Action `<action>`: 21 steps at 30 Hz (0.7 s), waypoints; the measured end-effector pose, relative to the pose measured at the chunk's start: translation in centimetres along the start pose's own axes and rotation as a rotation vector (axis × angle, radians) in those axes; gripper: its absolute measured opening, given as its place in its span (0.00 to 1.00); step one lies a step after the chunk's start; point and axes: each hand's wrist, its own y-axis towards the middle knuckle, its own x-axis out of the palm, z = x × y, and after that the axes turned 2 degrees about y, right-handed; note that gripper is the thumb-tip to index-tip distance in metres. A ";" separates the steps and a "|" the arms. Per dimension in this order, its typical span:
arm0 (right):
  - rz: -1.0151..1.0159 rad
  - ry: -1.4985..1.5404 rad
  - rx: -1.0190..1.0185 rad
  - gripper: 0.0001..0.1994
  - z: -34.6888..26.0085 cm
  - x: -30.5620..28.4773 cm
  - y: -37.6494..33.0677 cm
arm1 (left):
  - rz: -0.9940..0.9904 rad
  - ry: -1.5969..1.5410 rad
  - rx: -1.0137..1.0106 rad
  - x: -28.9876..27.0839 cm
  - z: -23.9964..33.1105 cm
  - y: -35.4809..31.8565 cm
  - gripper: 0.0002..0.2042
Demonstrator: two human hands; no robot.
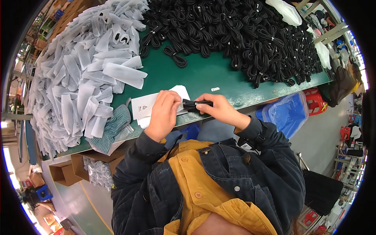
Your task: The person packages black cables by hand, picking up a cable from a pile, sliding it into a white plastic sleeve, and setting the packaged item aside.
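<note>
My right hand (219, 109) is closed on a coiled black cable (190, 105), thumb and fingers pinching its right part just above the table's near edge. My left hand (166, 111) has its fingers closed at the left end of this cable, beside a small pale edge. What exactly the left fingers grip is hidden. Under and beside my left hand lie flat white plastic bags (142, 106) with dark print. A small white label (215, 89) sits on the green table (164, 76), beyond my right hand.
Filled pale bags (78, 78) heap up on the left, with a teal knitted cloth (113, 129) at their near edge. A large pile of coiled black cables (235, 31) covers the far side. Below the table stand a lined blue bin (286, 113) on the right and cardboard boxes (64, 173) on the left.
</note>
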 end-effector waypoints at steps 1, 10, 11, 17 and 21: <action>0.030 -0.138 -0.168 0.13 -0.2 0.1 -0.3 | -0.001 -0.059 -0.083 0.0 -0.1 -0.2 0.03; 0.095 -0.723 -0.876 0.20 -1.0 -0.6 0.0 | 0.009 -0.200 -0.282 -0.4 -0.5 -0.3 0.03; 0.093 -0.747 -0.914 0.21 -1.0 -0.7 0.1 | 0.011 -0.203 -0.279 -0.4 -0.5 -0.3 0.03; 0.229 -0.526 -0.784 0.19 -2.5 -2.3 0.2 | 0.092 -0.042 -0.209 -0.7 -0.8 -0.5 0.03; 0.316 -0.535 -0.619 0.17 -3.3 -3.4 0.4 | 0.123 -0.042 -0.272 -0.6 -0.6 -0.6 0.03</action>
